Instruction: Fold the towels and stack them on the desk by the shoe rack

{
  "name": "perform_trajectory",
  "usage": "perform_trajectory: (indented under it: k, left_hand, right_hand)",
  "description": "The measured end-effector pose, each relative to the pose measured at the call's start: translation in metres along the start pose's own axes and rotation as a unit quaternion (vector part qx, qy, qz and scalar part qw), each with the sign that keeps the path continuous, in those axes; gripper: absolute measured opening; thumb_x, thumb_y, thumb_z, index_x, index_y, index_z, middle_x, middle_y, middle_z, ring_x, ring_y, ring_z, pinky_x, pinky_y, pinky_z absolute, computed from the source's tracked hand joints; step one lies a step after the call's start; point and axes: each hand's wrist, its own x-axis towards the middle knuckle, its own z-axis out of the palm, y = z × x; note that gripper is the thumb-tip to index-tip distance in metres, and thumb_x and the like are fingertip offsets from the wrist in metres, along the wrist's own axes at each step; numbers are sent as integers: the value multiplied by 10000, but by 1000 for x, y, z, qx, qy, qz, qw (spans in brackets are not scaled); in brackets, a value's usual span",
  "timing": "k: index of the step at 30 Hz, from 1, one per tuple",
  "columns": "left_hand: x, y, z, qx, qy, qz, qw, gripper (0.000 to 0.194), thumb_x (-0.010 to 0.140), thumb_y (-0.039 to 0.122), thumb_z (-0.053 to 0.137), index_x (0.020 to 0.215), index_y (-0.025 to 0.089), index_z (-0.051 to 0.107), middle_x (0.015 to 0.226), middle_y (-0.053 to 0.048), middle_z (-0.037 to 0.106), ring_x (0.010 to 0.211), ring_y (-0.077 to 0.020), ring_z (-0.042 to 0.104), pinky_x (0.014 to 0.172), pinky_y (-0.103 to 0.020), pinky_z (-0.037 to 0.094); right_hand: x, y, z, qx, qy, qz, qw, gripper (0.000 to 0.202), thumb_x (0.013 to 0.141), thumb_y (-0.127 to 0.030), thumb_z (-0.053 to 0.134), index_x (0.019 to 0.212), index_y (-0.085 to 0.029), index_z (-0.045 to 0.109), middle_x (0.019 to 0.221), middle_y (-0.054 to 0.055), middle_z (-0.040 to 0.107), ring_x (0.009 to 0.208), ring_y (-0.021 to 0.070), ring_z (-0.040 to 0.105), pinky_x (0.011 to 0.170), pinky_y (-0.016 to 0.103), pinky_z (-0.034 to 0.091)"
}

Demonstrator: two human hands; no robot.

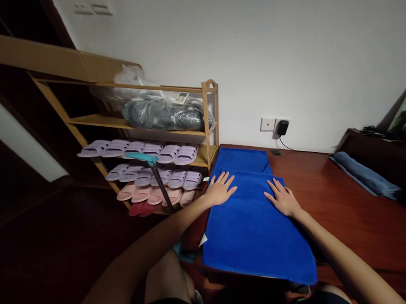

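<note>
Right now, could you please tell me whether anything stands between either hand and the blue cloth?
Nothing visible does: the left hand and the right hand both lie spread, palms down, directly on the blue cloth.

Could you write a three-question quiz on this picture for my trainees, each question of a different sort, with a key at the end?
1. True or false: the left hand and the right hand both touch the blue cloth.

2. Choose one. The top row of slippers on the wooden rack is:
A) yellow
B) black
C) lavender

3. Fill in the blank: as the picture shows it, the folded grey-blue cloth lies to the ____ of the blue cloth.

Key:
1. True
2. C
3. right
</note>
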Motion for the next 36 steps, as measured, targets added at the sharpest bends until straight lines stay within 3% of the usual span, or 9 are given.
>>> perform_trajectory:
  k: [13, 15, 18, 23, 27, 31, 36]
  left_hand:
    - [-79, 36, -10, 44, 39, 36, 998, 567, 970, 496, 333, 1441, 181, 365, 1516, -138, 296, 1406, -302, 230, 1099, -529, 217]
    - [-77, 34, -15, 28, 50, 48, 997, 543, 967, 509, 338, 1389, 181, 439, 1463, -144, 396, 1359, -309, 328, 1078, -510, 261]
    - [-60, 23, -21, -10, 88, 71, 994, 439, 984, 435, 343, 1299, 179, 512, 1356, -130, 510, 1254, -281, 451, 1038, -445, 321]
    - [-19, -8, -17, -84, 87, 47, 992, 288, 885, 277, 558, 1155, 178, 585, 1131, -100, 591, 1106, -258, 515, 955, -391, 377]
    - [-2, -30, -17, -122, 75, 34, 989, 224, 759, 346, 697, 894, 176, 646, 876, -43, 596, 901, -232, 569, 795, -325, 440]
    - [-10, -34, -29, -172, 67, 56, 981, 203, 766, 369, 668, 784, 173, 619, 805, -6, 580, 755, -172, 577, 701, -259, 437]
    - [-60, -18, -58, -285, 41, 95, 953, 165, 830, 342, 585, 857, 182, 612, 809, 12, 626, 750, -161, 581, 691, -245, 428]
  right_hand:
    - [-88, -11, -8, 22, 25, -20, 999, 698, 895, -669, 231, 1490, -303, 231, 1548, 36, 190, 1421, 226, 201, 1130, 477, 216]
    - [-87, -5, -14, 50, 25, -25, 998, 630, 909, -638, 237, 1453, -331, 317, 1528, 28, 261, 1395, 235, 265, 1106, 493, 245]
    - [-75, 11, -21, 73, 72, -28, 994, 545, 925, -582, 264, 1375, -327, 438, 1468, 39, 375, 1344, 247, 324, 1062, 486, 286]
    - [-49, 34, -19, 109, 88, 5, 990, 510, 880, -496, 384, 1305, -244, 508, 1198, 114, 560, 1130, 285, 456, 951, 493, 345]
    - [-40, 44, -20, 119, 96, 20, 988, 392, 782, -490, 510, 1016, -201, 635, 1013, 120, 561, 1011, 298, 475, 863, 482, 385]
    - [-47, 46, -33, 172, 83, 2, 982, 313, 800, -493, 494, 830, -187, 549, 865, 62, 564, 838, 196, 525, 765, 335, 440]
    - [-89, 42, -65, 311, 62, -54, 947, 312, 826, -487, 548, 780, -180, 520, 768, 20, 549, 733, 135, 514, 699, 251, 429]
